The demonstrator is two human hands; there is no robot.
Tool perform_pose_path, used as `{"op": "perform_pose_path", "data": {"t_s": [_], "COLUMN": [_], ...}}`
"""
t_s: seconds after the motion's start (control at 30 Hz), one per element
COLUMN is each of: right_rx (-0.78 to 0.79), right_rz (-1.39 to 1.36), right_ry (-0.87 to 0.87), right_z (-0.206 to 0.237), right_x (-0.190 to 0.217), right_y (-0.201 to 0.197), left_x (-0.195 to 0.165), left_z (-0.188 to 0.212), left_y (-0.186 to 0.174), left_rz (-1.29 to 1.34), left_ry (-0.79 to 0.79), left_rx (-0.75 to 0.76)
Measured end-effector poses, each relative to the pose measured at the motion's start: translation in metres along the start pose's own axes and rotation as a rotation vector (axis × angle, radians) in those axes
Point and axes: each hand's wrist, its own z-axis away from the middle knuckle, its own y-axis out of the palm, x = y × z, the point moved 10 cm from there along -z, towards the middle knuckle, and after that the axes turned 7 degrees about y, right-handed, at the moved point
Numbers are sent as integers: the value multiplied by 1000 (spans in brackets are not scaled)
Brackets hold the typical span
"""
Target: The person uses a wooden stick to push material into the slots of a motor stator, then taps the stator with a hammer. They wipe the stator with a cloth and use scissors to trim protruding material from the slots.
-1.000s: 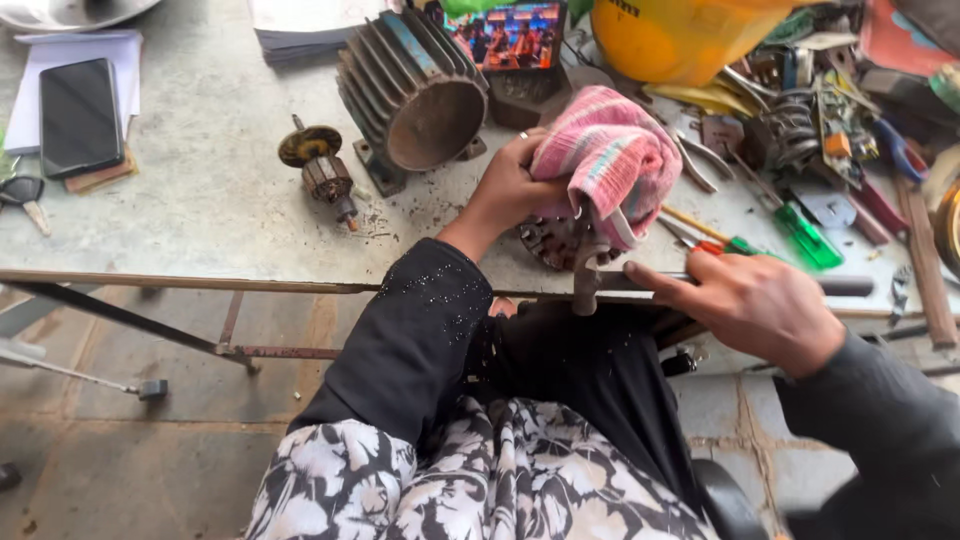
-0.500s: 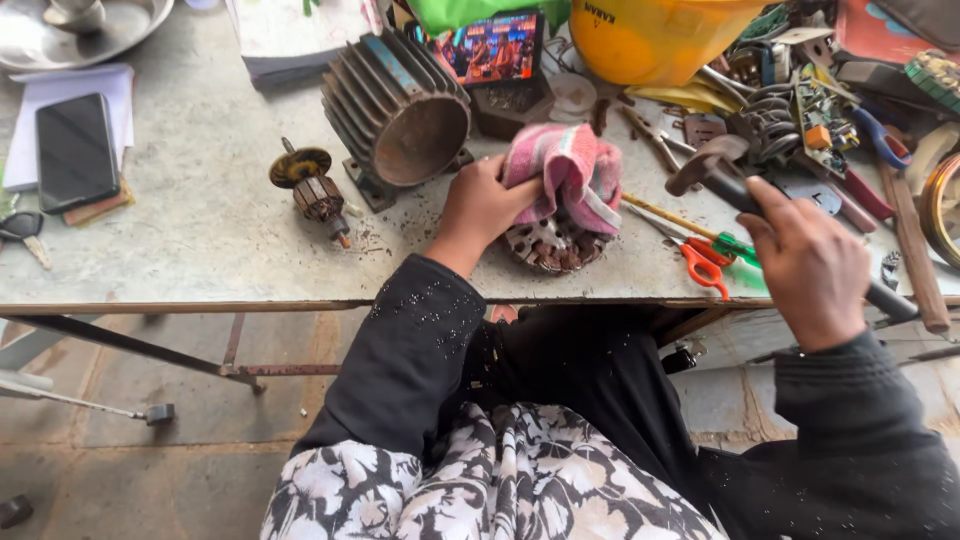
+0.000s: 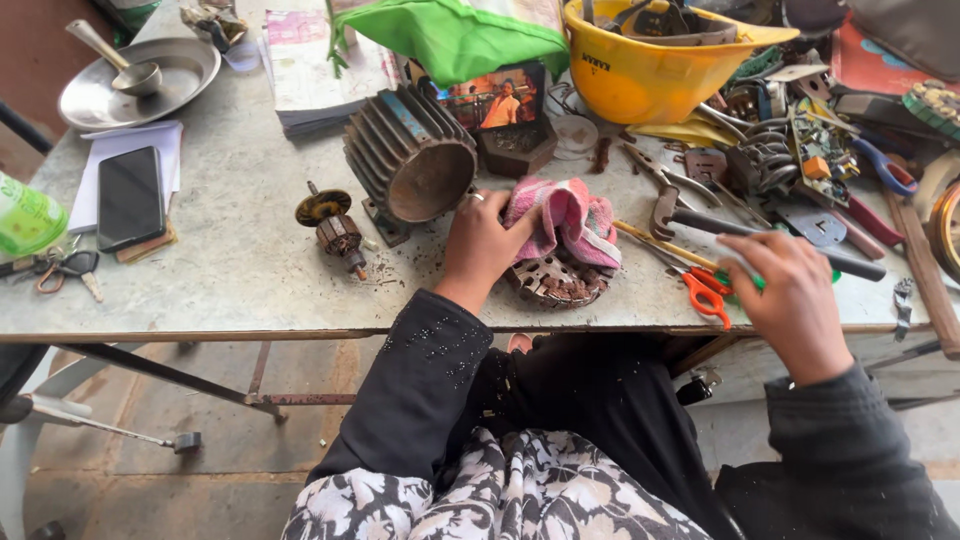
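**Wiping the motor end cover, tool being fetched**

Holding, from the head view: left hand (image 3: 487,238) presses a pink cloth (image 3: 565,218) onto a round slotted metal end cover (image 3: 556,283), near the front edge of the tabletop (image 3: 250,270). Fingers curled, gripping the cloth.

Right hand (image 3: 790,297) is well apart to the right, over orange-handled scissors (image 3: 705,292) and touching a long dark-handled tool (image 3: 770,242). Fingers partly bent over the handle; can't tell whether they've closed on it.

Finned motor housing (image 3: 412,163) lies on its side just behind the left hand; rotor (image 3: 335,228) beside it.

Step, my read: cleaning the cover while getting a tool. Next move needs a firm grip on that handle, cover kept pinned.
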Motion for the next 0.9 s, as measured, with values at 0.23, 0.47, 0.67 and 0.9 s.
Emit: {"op": "perform_pose_path", "data": {"t_s": [0.23,0.47,0.67,0.9], "right_rx": [-72,-20,86,69], "right_rz": [28,120,-117,-126], "right_ry": [7,95,158,132], "right_z": [33,39,40,42], "right_x": [21,26,16,12], "right_y": [-17,-6,-6,-6], "left_x": [-33,-26,5,60], "left_z": [1,-2,15,65], "left_y": [-5,-10,-4,-33], "left_rz": [176,165,121,764], "left_ry": [220,95,-169,-401], "left_rx": [33,36,89,-259]}}
